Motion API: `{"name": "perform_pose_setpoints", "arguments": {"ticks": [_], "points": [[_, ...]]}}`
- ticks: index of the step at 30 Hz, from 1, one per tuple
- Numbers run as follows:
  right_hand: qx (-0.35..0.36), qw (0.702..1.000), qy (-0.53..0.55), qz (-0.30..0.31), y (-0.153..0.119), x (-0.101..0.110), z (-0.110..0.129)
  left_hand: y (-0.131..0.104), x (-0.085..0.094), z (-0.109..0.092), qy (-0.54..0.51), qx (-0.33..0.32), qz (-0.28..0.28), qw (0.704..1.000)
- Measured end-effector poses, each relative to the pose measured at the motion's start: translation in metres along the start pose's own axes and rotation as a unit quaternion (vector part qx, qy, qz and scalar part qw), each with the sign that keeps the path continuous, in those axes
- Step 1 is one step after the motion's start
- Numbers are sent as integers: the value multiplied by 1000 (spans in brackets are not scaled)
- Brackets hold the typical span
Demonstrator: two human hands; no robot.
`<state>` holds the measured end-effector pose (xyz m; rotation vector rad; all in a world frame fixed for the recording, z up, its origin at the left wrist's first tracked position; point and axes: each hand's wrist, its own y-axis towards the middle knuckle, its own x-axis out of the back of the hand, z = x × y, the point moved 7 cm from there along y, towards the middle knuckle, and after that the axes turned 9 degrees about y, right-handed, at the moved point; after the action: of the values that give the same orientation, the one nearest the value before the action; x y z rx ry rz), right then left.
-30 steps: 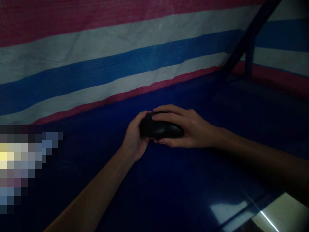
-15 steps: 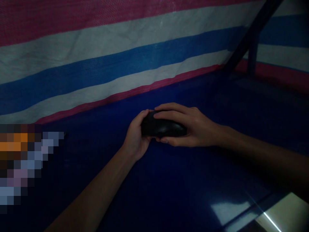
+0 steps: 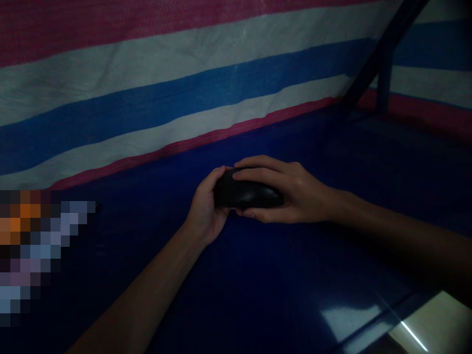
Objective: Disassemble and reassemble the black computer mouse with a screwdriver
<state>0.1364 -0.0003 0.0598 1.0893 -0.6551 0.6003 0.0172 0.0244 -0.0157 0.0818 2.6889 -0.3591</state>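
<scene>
Between my hands is a black computer mouse (image 3: 254, 194), its glossy side facing me, held over a dark blue surface (image 3: 236, 285). My left hand (image 3: 207, 209) is closed round the mouse's left end, thumb along the top edge and the other fingers underneath, mostly hidden. From the right, my right hand (image 3: 283, 189) wraps the other end, with fingers over the top and the thumb along the near lower side. The mouse's underside is out of sight.
Behind the surface hangs a striped red, white and blue sheet (image 3: 177, 91). A dark slanting post (image 3: 383, 64) stands at the back right. A pixelated screen or picture (image 3: 33, 250) lies at the left edge. Light reflects at the lower right.
The whole view has shifted very slightly. Both hands keep the same hold on the mouse.
</scene>
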Motion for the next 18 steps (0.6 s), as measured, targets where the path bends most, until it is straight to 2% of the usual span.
{"name": "perform_pose_setpoints", "arguments": {"ticks": [18], "points": [[-2,1000,-7,8,0,0,0,-2,-1,-1,-4,3,-6,1000]]}}
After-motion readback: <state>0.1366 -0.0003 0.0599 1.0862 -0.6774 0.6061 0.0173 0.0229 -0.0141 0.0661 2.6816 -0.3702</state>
